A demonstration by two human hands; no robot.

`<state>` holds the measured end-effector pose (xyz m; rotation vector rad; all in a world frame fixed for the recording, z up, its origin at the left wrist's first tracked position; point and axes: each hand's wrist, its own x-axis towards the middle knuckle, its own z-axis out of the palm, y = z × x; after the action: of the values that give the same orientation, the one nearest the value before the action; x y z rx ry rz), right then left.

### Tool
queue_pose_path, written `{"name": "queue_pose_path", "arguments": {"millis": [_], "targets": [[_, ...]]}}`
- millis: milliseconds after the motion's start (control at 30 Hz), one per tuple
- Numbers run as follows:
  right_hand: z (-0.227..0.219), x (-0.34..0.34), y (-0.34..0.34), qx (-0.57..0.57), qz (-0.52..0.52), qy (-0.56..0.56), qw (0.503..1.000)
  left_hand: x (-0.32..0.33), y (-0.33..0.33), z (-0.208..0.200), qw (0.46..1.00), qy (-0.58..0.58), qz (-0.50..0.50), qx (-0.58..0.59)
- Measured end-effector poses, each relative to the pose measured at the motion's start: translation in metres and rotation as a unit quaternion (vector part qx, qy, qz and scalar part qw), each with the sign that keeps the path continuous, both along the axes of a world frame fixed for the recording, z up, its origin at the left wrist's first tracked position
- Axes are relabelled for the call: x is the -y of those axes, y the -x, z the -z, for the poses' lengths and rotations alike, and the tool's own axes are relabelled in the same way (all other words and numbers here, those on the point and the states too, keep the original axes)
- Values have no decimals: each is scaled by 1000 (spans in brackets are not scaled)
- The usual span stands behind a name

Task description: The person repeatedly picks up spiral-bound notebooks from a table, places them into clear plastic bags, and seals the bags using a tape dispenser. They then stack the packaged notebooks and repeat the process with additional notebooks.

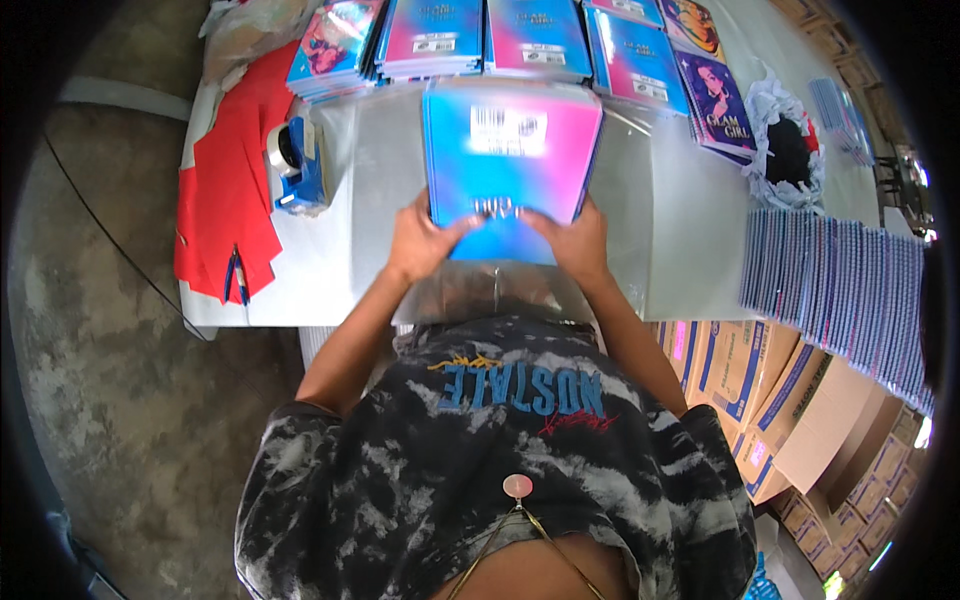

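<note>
White table (695, 230), all places relative to the held notebook stack (515, 180). Cartons (740, 380) nearer than stack, off to its right. Clear plastic (490, 288) just this side of it, at table edge. Pens (229, 280) on red sheets (230, 180), well left of it. Spiral-bound row (835, 280) well right of it. Left hand (425, 238) on its left side, right hand (577, 240) on its right, equally near. Both clamped on the stack: thumbs over its nearer part, other fingers mostly hidden. Stack lies between and forward of the thumbs; long axis probably runs away from torso, foreshortened, can't be sure. Can't tell if it touches the table. Tape dispenser (305, 165) left of it, apart. More notebooks (432, 40) lined up beyond it.
</note>
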<state>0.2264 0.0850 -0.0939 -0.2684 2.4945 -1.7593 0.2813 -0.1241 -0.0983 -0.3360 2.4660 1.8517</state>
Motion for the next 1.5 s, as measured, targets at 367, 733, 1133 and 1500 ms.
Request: {"name": "queue_pose_path", "arguments": {"millis": [367,733,1133,1500], "targets": [[34,9,25,232,-11,-257,938,21,37,15,918,262,73,288],[102,-76,-11,-120,293,-483,816,63,15,90,854,458,-236,-75],[81,-76,19,-60,243,-487,837,75,36,20,999,1,-37,4],[16,-104,39,403,104,191,889,61,35,-30,993,71,68,69]]}}
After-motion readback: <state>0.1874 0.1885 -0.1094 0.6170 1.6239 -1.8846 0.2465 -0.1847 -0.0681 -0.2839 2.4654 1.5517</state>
